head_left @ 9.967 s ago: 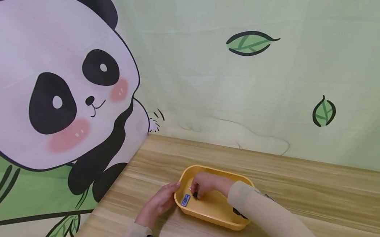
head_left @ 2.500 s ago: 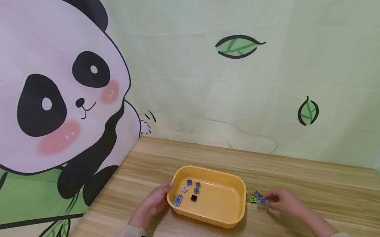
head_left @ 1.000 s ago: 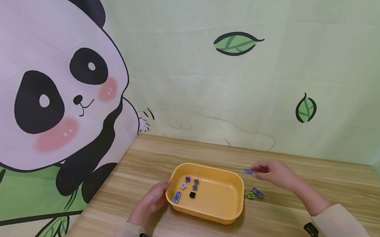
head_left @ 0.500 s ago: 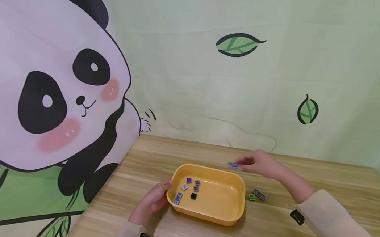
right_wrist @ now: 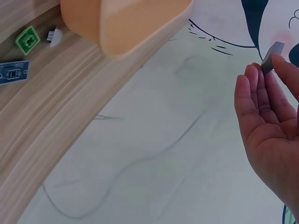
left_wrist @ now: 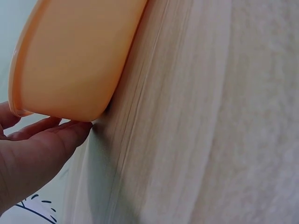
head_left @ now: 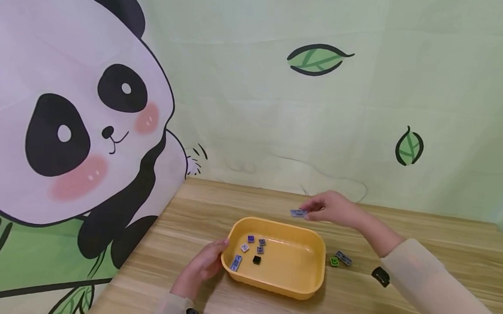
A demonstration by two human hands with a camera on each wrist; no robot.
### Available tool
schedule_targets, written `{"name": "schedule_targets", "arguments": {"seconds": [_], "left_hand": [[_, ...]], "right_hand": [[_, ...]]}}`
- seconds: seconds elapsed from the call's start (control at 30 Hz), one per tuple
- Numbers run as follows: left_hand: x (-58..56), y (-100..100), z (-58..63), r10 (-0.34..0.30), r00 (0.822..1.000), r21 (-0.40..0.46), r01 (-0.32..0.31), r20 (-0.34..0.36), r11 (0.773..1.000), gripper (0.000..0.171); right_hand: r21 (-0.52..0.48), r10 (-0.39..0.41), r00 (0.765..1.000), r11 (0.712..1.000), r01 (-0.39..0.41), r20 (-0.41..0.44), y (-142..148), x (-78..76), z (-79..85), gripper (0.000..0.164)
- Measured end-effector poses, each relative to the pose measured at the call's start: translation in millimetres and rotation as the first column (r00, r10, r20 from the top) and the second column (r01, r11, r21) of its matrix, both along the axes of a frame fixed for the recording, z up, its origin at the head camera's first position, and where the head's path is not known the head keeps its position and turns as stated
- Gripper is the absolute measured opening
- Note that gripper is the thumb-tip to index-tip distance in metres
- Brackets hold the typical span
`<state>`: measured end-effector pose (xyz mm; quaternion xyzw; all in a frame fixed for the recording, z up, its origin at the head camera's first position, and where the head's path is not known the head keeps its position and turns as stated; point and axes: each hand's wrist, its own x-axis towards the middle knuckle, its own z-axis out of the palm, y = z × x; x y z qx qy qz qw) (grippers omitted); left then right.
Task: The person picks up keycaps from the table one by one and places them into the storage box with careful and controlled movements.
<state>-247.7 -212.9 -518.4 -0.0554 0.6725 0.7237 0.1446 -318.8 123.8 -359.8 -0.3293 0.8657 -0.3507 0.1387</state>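
My right hand point(head_left: 330, 209) pinches a long blue-grey building block point(head_left: 298, 212) between thumb and fingertips, above the table behind the tray's far rim. In the right wrist view the block point(right_wrist: 272, 57) shows edge-on at the fingertips. My left hand point(head_left: 205, 264) rests its fingers against the left end of the yellow tray point(head_left: 275, 288); the left wrist view shows them touching the outer wall and rim. Inside the tray's left half lie a long blue-grey block point(head_left: 236, 262), a black block point(head_left: 256, 259), a white block point(head_left: 244, 247), a blue block point(head_left: 251, 239) and two small grey-blue blocks point(head_left: 260, 250).
Right of the tray, a green block point(head_left: 334, 262) and another long blue-grey block point(head_left: 343, 257) lie on the wooden table point(head_left: 424, 235). A small white-and-dark piece point(right_wrist: 54, 36) shows beside the green block. A wall cloth with a printed panda point(head_left: 119, 120) stands behind and left.
My right hand has lifted the long blue-grey block from beside the green one and carried it left, behind the tray. Several blocks have joined the tray since the earliest frame. My left hand stays at the tray.
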Motion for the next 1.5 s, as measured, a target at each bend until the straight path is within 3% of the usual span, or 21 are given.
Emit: {"name": "schedule_targets", "arguments": {"seconds": [0.2,0.6,0.9,1.23,1.5], "left_hand": [[0.2,-1,-1.2,-0.011,1.0,0.004,0.011,-0.004,1.0,0.054],[2.1,-2,0.5,-0.023,1.0,0.004,0.023,-0.004,1.0,0.055],[1.6,-1,0.8,-0.026,1.0,0.006,0.026,-0.005,1.0,0.055],[1.2,-2,1.3,-0.037,0.999,0.007,0.037,0.001,0.999,0.056],[1.4,-2,-0.1,-0.037,0.999,0.005,0.037,0.008,0.999,0.056]], "right_hand": [[-0.001,0.033,0.999,0.999,-0.033,-0.027,-12,-0.7,3.9,0.026],[0.036,0.039,0.999,0.999,-0.04,0.015,-41,-8.5,-0.9,0.026],[0.05,0.12,0.992,0.991,-0.123,0.049,-65,-22.1,-17.1,0.026],[0.08,0.164,0.982,0.982,-0.171,0.095,-84,-26.3,-22.8,0.028],[0.098,0.195,0.97,0.973,-0.211,0.147,-95,-32.2,-43.4,0.024]]}}
